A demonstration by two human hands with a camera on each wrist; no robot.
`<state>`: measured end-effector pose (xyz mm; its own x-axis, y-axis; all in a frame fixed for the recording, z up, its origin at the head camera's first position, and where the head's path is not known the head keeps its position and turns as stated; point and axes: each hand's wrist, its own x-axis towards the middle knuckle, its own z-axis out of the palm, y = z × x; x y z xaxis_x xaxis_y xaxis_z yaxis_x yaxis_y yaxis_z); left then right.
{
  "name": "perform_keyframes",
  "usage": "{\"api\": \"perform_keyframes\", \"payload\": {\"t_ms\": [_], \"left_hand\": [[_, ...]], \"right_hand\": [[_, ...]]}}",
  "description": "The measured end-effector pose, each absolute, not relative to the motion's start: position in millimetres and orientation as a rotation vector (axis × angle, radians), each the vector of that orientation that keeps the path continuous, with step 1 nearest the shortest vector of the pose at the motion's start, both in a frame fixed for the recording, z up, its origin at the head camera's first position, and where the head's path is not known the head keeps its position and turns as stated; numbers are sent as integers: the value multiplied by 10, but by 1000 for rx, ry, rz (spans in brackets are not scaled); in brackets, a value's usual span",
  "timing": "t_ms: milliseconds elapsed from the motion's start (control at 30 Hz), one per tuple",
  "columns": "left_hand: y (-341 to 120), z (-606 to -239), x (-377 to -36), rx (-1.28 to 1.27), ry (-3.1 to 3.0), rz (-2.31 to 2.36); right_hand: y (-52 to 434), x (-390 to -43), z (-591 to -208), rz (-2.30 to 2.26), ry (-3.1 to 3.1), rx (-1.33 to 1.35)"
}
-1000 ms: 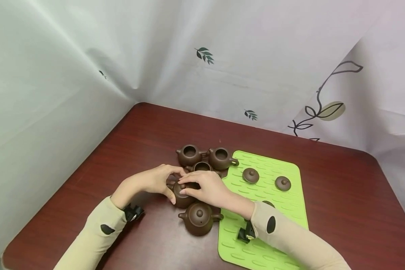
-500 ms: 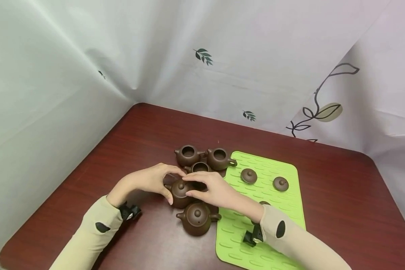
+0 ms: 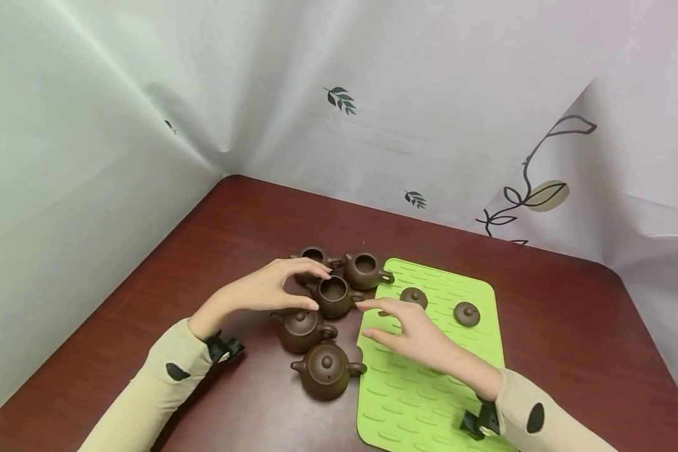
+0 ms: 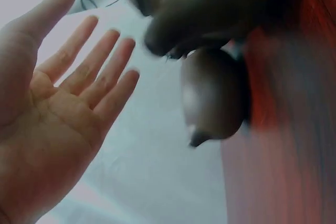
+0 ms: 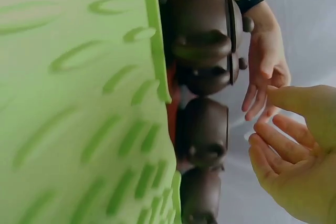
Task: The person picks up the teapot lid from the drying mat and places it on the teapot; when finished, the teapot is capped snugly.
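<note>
Across the dark red table (image 3: pixel 248 402) I see a bright green mat (image 3: pixel 407 402), with the left hand (image 3: pixel 262 289) and right hand (image 3: pixel 420 336) hovering, fingers relaxed and holding nothing, the right over the mat, the left over the pots. Five brown teapots bunch along the mat's left edge: two nearest the person, a front pot (image 3: pixel 323 382) and a second pot (image 3: pixel 298 336), wear lids, while three, including the middle pot (image 3: pixel 334 306), gape open. Two loose lids (image 3: pixel 466 314) show on the mat.

Left grip (image 4: pixel 60 108) near brown teapots (image 4: pixel 212 95)
</note>
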<state>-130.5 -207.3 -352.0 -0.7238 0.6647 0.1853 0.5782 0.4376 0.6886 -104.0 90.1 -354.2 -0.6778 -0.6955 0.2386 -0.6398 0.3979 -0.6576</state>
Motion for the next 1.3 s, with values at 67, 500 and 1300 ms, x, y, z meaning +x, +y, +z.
{"api": "perform_keyframes", "payload": {"t_ms": [67,500,1300], "left_hand": [[-2021,-3546,-1348,1122,2566,1147],[-1973,-3606,-1518,1154,2491,963],[-1837,-3646,-1665,1120,2537,783]], "right_hand": [[983,-1024,-3544,-1132,2586,-1199],[1380,-1103,-3661,-1090,2667,-1263],[1695,-1754,-3885,-1017,2702,-1044]]}}
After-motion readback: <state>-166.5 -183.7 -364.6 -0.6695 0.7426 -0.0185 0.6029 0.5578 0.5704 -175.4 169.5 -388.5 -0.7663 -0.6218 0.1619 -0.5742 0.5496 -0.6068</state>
